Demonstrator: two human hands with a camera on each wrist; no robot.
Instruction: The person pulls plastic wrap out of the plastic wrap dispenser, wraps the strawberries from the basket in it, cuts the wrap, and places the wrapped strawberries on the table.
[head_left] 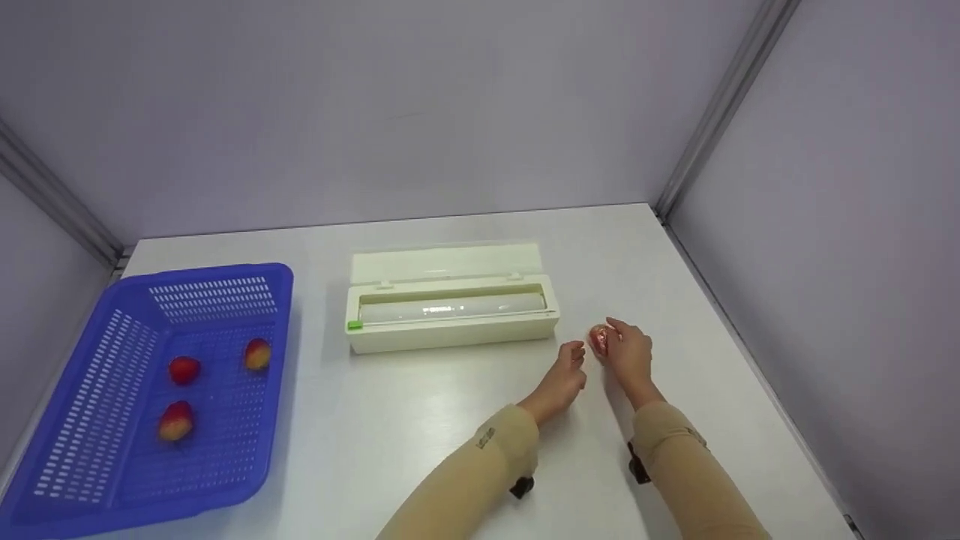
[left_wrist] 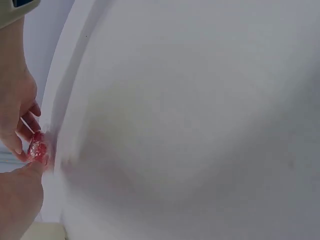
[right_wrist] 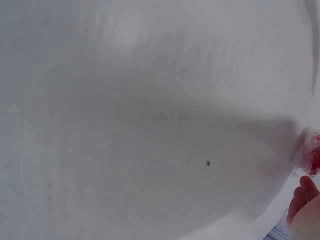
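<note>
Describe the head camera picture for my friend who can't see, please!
Right hand holds a shiny red fruit at a white table, left hand nearby. Farther left: an open white box holding a roll, then a blue basket with three fruits.

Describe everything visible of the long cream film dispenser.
The cream, plastic-looking dispenser, a long box, lies on the white table, right of the blue perforated basket. Its lid is folded open toward the back, exposing a glossy whitish film roll. A thin strip runs along the front edge, with a green piece at its left end. Neither the left hand nor the right hand touches it.
</note>
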